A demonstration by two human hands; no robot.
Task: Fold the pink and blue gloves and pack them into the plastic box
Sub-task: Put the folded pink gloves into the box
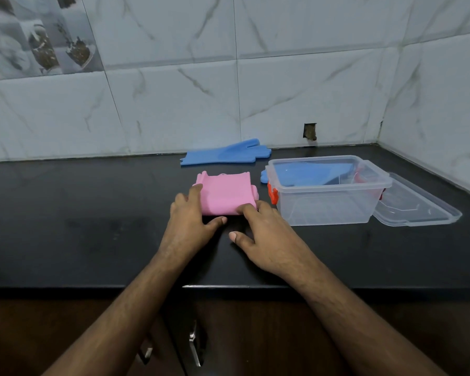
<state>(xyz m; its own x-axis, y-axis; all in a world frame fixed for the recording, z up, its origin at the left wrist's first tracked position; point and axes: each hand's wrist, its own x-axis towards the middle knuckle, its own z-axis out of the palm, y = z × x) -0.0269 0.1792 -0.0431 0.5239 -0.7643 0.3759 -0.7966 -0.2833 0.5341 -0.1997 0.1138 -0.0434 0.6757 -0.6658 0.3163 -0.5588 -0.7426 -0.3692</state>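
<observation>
A folded pink glove lies on the black counter. My left hand rests on its near left corner, fingers laid along the left edge and thumb on the counter just in front. My right hand touches the near right corner with its fingertips, thumb spread apart. One blue glove lies flat by the back wall. A second blue glove shows through the clear plastic box; its tip pokes out at the box's left, and I cannot tell whether it lies inside or behind.
The box's clear lid leans against its right side. Orange latches sit on the box's left end. Tiled walls close off the back and right of the counter. Cabinet handles show below the front edge.
</observation>
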